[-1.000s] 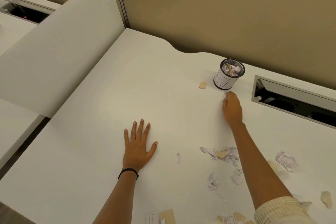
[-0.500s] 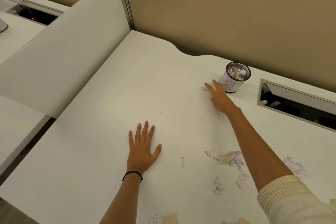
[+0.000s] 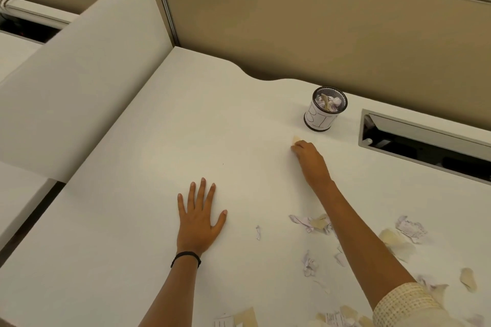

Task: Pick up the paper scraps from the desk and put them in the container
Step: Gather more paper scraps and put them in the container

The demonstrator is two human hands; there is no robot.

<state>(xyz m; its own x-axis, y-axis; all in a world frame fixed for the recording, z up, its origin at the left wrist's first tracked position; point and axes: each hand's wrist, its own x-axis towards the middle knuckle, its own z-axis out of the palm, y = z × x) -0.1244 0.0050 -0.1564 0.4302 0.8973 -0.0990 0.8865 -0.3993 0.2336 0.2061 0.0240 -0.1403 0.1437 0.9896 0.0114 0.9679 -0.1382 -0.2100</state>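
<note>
Since half a second ago your right hand has drawn its straight fingers into a curl. They now close on the near edge of the tan scrap they were reaching for. That scrap pokes out just beyond the fingertips, and you cannot tell whether it has left the counter. Just past the hand, up and to its right, the mesh container stands upright with crumpled paper inside, apart from the scrap. Right of the hand lies an open cable slot. Back along your right forearm the loose paper scraps lie scattered, one cluster just beside the arm and others on both sides of it, nearer you. Well to the left of the right hand and closer to you, your left hand stays flat on the counter, palm down, fingers spread, holding nothing, with a black wristband behind it.
</note>
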